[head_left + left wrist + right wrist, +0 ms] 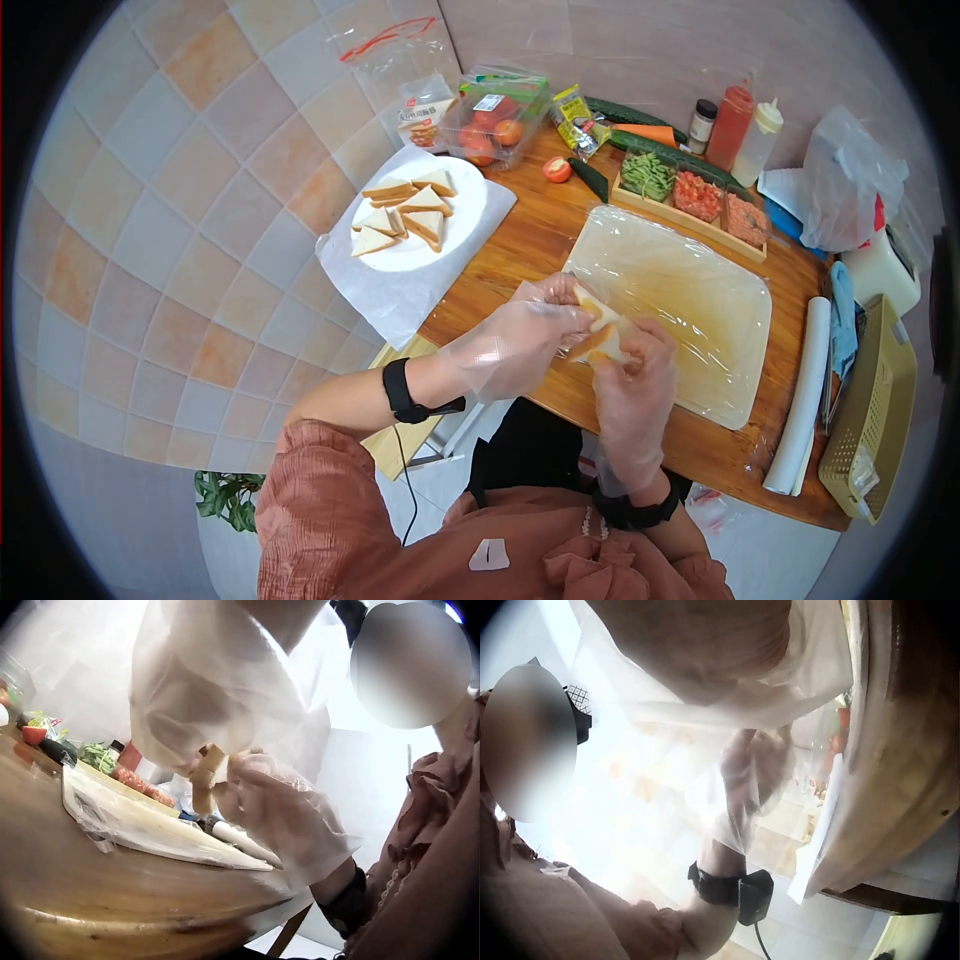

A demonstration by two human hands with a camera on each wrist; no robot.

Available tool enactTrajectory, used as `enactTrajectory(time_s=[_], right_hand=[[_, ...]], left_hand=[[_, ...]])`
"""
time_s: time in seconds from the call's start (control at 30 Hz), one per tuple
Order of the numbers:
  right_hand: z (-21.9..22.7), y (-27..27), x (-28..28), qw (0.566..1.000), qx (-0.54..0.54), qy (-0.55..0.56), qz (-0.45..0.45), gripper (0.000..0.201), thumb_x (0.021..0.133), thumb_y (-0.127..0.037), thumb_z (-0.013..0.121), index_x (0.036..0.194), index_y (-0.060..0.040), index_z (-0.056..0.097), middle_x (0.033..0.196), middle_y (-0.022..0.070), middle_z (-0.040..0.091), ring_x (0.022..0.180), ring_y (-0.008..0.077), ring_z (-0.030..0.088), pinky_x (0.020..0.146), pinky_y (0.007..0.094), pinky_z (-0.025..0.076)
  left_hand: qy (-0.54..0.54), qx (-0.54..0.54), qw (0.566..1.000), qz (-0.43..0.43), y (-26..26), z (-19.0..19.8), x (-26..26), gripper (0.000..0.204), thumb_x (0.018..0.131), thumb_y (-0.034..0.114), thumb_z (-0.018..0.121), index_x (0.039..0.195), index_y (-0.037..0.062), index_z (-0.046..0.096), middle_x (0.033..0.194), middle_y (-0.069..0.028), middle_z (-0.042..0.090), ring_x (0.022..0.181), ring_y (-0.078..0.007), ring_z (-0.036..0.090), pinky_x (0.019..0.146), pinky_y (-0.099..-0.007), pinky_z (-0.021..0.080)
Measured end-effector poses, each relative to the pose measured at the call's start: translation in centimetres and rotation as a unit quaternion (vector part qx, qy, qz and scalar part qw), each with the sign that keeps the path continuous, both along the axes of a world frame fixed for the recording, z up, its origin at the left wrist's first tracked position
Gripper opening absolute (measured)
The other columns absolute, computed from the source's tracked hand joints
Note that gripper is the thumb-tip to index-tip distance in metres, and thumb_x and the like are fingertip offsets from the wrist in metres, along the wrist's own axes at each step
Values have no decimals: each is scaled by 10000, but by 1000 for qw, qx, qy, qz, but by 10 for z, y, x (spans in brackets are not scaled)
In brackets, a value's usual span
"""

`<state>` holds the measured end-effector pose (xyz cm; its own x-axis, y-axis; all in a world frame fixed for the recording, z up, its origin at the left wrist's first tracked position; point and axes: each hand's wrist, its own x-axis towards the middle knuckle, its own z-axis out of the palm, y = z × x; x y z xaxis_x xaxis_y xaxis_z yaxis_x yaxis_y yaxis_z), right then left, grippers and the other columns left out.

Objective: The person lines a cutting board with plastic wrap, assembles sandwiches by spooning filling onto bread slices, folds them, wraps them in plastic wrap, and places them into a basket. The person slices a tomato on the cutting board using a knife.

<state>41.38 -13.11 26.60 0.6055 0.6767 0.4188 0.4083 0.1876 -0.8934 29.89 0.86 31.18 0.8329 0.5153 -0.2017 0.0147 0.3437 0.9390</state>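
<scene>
Both hands wear clear plastic gloves and meet over the near edge of the wooden table. Between them they hold a piece of white sandwich bread (603, 328) with a brown crust. My left hand (528, 340) pinches its left side, while the right hand (640, 390) grips it from the right. In the left wrist view the bread (204, 784) shows between the gloved fingertips, held up above the table. A cream tray (690, 290) covered in plastic film lies just beyond the hands. The right wrist view has the bread hidden behind the glove.
Bread triangles lie on a white plate (470, 215) at left. Behind the tray stands a wooden holder (690, 212) with chopped green vegetable, chopped tomato and a pinkish filling. Sauce bottles (731, 122) stand at the back; a white roll (800, 400) and green basket (870, 420) lie right.
</scene>
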Motion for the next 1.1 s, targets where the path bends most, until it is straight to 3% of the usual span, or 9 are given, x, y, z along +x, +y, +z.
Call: enactTrajectory(time_s=[0.2,0.27,0.33,0.57,0.77,0.9,0.97,1.03,1.1], right_hand=[[-4,-5,-1,993,73,-88,-4,338,843,47,707,1131,-35,550,1203,157,595,979,221,606,769,316,517],[-7,-13,-2,992,50,109,28,299,874,74,679,1130,-8,546,1157,124,594,966,153,589,778,278,506],[-7,-16,0,993,55,106,14,296,882,90,666,1136,-1,545,1131,106,587,955,131,580,782,262,498],[-8,-27,1,974,49,222,20,328,869,149,630,1139,-10,536,1010,36,550,838,78,560,699,216,473],[-11,-36,1,991,23,125,29,328,859,152,643,1125,-11,543,990,53,562,772,73,541,634,212,450],[-10,-36,2,990,42,127,37,333,853,153,649,1127,-8,551,990,57,566,778,82,549,639,224,459],[-7,-37,4,992,42,114,36,326,871,132,653,1154,4,554,993,59,575,798,98,573,657,235,478],[-14,-37,11,997,20,70,18,329,881,125,649,1173,7,553,1004,64,582,809,107,586,665,238,485],[-20,-37,17,998,12,61,17,318,912,103,625,1212,24,551,1032,82,611,837,123,614,680,241,503]], left_hand=[[65,23,997,46,11,20,-5,148,1004,146,640,1103,42,605,957,-26,638,849,-88,605,759,-258,495],[3,78,984,159,26,26,-11,113,983,118,647,1064,42,624,933,-27,638,876,-90,593,746,-254,480],[75,324,928,167,66,25,-32,147,977,137,635,1074,26,632,946,-27,647,894,-96,599,755,-257,487],[143,266,878,370,194,20,-85,212,969,182,598,892,-9,647,844,-39,626,720,-138,584,659,-286,480],[475,631,604,110,215,14,-109,202,921,129,586,794,-15,649,761,-94,634,722,-197,638,662,-353,524],[422,637,637,96,231,-8,-131,162,883,114,609,801,-17,658,771,-100,669,710,-224,642,662,-378,526],[321,593,689,264,250,-30,-141,144,866,97,638,785,-19,665,787,-105,664,746,-240,647,660,-393,537],[274,765,522,259,259,-34,-151,133,818,102,651,721,15,680,751,-205,643,709,-310,664,770,-427,562],[324,684,589,283,231,-11,-136,118,873,102,635,855,19,717,772,-134,660,725,-241,654,754,-403,549]])
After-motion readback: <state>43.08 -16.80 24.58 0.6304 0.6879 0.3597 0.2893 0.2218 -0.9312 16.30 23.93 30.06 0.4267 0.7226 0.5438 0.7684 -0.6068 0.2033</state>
